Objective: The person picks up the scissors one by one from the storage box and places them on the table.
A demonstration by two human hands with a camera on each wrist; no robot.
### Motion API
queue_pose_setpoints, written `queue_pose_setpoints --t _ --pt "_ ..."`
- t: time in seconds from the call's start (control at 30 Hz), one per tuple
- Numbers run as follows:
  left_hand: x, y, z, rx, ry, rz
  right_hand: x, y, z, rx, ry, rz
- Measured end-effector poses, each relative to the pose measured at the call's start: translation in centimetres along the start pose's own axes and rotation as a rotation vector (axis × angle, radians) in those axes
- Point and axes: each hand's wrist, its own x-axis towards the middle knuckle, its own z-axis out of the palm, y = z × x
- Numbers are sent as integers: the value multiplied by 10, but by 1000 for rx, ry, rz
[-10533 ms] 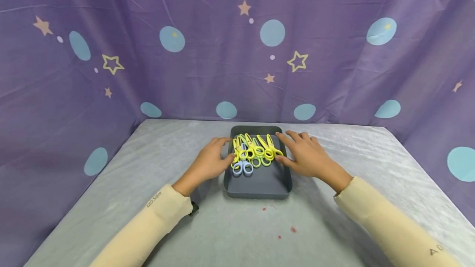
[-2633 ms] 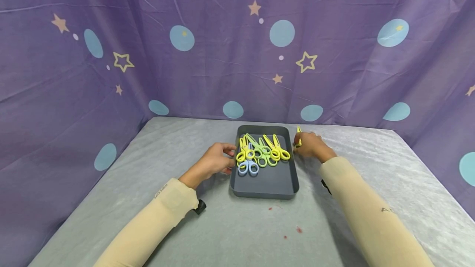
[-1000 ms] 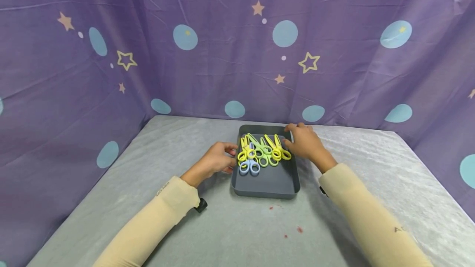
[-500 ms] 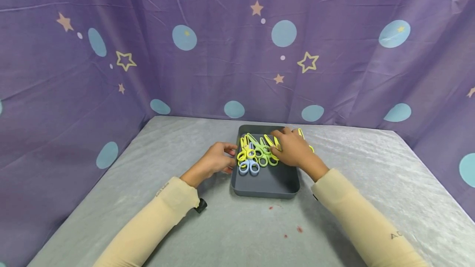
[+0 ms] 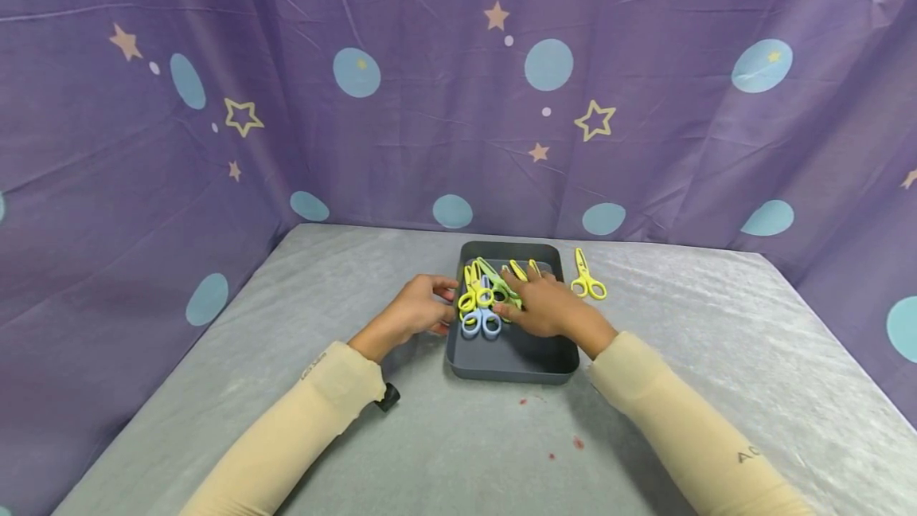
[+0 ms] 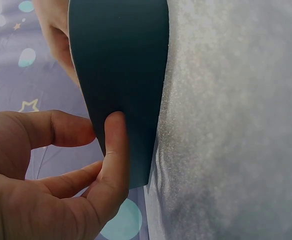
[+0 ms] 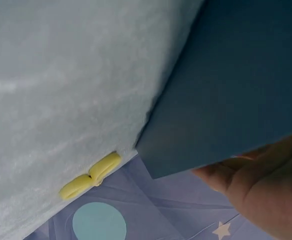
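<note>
A shallow dark grey tray (image 5: 516, 373) holds several children's scissors. At its left side lie blue scissors (image 5: 481, 326) and yellow scissors (image 5: 476, 293). Green scissors (image 5: 489, 267) lie in the middle, partly covered by my right hand (image 5: 546, 307). That hand reaches over the right wall, fingers spread, thumb and index tips right at the green scissors. Under its knuckles, only blades of other yellow scissors (image 5: 534, 266) show. My left hand (image 5: 415, 307) stays at the left wall with loosely bent fingers; in the left wrist view a fingertip (image 6: 116, 120) touches the tray's outer wall (image 6: 121, 65).
One pair of yellow scissors (image 5: 587, 281) lies on the grey cloth-covered table (image 5: 444, 452), right of the tray, blades pointing away. A purple patterned curtain (image 5: 444, 166) closes off the back and sides. A few red spots (image 5: 579, 443) mark the cloth in front.
My right hand took yellow scissors out, set them down right of the tray, let go and came back over the tray, moving left to the green scissors. My left hand has stayed at the left wall.
</note>
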Motion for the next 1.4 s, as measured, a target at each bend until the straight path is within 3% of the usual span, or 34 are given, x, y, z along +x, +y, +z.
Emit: queue_pose_setpoints --t 0.27,0.4,0.83,0.97,1.2,1.4 --pt "0 1 0 -2 -3 -4 5 -3 6 70 -117 72" --pt "0 1 0 -3 -4 -2 6 -4 7 79 -138 87" --pt "-1 0 0 -5 3 9 9 -11 8 86 -60 -14" --pt "0 -1 0 -12 -1 7 9 -11 9 92 -2 -56" --pt "0 -1 -1 -14 -16 4 14 -5 12 72 206 -102" --pt "0 -1 -2 -16 -15 7 17 -2 12 46 214 -78"
